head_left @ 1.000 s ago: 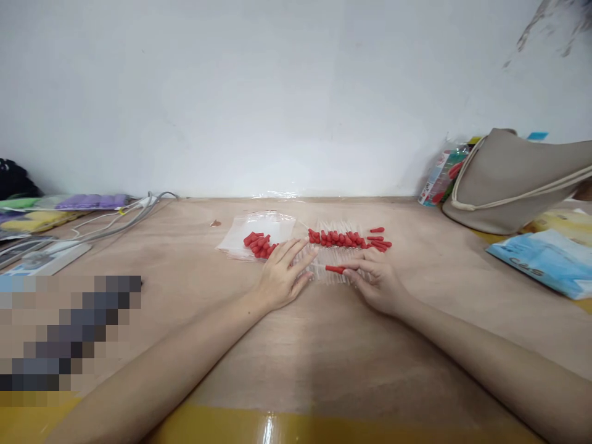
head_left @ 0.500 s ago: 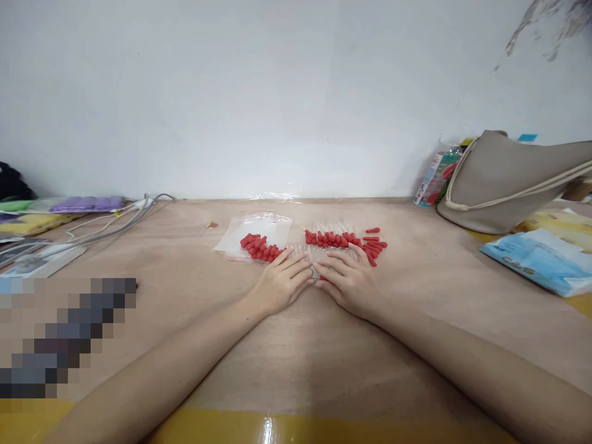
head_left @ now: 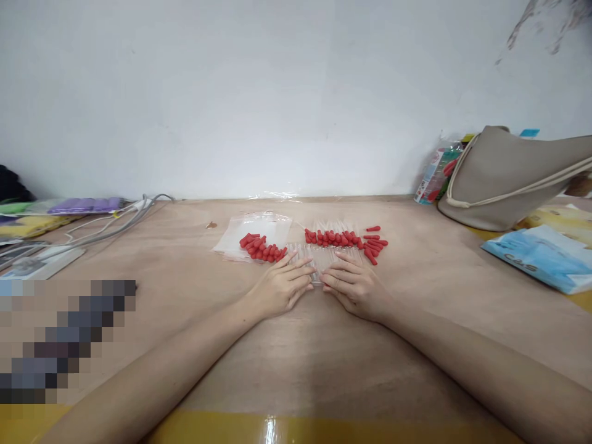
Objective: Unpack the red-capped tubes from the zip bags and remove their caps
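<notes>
Close together at the middle of the table are my two hands. My left hand point(head_left: 281, 285) is closed at thumb and forefinger on a thin clear tube point(head_left: 317, 283), its other fingers resting over a row of similar clear tubes point(head_left: 303, 251). In my right hand point(head_left: 356, 285), a bit of a red rubber bulb point(head_left: 325, 283) shows between thumb and forefinger; the fingers hide most of it. Just beyond lie droppers with red bulbs point(head_left: 333, 238) in a row. Loose red bulbs point(head_left: 263, 248) are heaped on clear plastic bags point(head_left: 231, 237) to the left.
Several red bulbs point(head_left: 375, 242) lie to the right of the row. Further right are a blue tissue pack point(head_left: 527, 259) and a grey bag point(head_left: 499, 179). Cables point(head_left: 132, 217) and packs of purple and yellow pieces point(head_left: 86, 205) lie at the left. A wall stands behind.
My right hand has drawn slightly right and toward me, widening the gap between the hands and uncovering more of the clear tubes. My left hand stays nearly in place.
</notes>
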`<act>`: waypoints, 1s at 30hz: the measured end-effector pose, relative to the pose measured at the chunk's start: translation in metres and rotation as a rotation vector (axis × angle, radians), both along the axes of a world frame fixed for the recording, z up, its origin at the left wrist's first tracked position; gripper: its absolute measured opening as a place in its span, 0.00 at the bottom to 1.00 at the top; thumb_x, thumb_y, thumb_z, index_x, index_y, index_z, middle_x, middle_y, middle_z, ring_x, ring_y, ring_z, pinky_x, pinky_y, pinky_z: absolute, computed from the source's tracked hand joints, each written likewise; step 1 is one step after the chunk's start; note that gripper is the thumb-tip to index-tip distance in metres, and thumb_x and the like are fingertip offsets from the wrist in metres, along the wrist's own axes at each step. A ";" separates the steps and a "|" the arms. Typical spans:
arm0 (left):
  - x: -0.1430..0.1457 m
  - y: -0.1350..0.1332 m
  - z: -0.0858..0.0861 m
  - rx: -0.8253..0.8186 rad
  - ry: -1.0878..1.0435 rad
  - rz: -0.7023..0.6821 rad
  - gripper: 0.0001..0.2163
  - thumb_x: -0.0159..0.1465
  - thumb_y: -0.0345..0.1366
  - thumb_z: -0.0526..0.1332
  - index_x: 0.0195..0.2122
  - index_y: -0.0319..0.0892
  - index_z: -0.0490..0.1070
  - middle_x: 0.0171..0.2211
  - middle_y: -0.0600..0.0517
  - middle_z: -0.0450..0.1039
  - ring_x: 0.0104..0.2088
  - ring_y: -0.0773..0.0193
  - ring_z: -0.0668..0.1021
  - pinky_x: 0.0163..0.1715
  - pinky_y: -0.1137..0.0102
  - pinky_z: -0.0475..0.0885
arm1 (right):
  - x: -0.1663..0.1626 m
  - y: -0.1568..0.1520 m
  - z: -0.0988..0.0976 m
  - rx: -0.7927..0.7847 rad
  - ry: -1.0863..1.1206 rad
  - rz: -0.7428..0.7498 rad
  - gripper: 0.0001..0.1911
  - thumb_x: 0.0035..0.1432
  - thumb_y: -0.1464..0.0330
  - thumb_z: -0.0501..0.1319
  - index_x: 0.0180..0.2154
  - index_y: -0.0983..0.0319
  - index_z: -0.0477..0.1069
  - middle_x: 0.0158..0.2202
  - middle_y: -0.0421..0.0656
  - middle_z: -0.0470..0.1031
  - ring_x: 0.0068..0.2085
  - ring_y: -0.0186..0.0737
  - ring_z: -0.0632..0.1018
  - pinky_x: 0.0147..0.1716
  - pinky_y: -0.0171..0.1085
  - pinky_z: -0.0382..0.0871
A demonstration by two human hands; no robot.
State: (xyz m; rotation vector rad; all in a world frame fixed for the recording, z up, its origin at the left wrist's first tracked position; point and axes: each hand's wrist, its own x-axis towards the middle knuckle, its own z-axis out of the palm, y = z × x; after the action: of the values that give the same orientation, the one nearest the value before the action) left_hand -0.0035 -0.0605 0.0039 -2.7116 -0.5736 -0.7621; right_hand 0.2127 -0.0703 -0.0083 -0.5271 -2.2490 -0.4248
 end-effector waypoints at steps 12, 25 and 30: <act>-0.005 0.010 -0.012 -0.015 -0.266 0.215 0.16 0.63 0.29 0.49 0.52 0.38 0.61 0.31 0.50 0.59 0.30 0.66 0.66 0.28 0.72 0.69 | 0.061 0.022 0.005 -0.322 0.449 -0.431 0.14 0.57 0.63 0.55 0.44 0.59 0.70 0.31 0.44 0.71 0.29 0.36 0.70 0.28 0.37 0.65; 0.016 0.032 -0.007 -0.141 -0.414 0.256 0.06 0.59 0.24 0.51 0.31 0.40 0.64 0.31 0.51 0.65 0.32 0.66 0.70 0.33 0.71 0.69 | 0.109 0.054 -0.008 -0.555 0.675 -0.710 0.13 0.47 0.62 0.58 0.32 0.63 0.72 0.26 0.43 0.70 0.22 0.32 0.66 0.21 0.34 0.60; 0.020 0.027 -0.011 -0.171 -0.385 0.192 0.05 0.58 0.28 0.54 0.35 0.40 0.66 0.34 0.49 0.67 0.35 0.64 0.72 0.37 0.69 0.70 | 0.107 0.053 -0.011 -0.672 0.763 -0.706 0.13 0.44 0.61 0.60 0.31 0.63 0.69 0.20 0.40 0.68 0.19 0.33 0.66 0.19 0.34 0.60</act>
State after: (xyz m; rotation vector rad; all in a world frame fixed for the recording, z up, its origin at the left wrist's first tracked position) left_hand 0.0169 -0.0331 -0.0068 -2.6156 -1.0094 -1.2416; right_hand 0.3193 -0.0171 -0.0191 -1.5462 -1.3611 0.2132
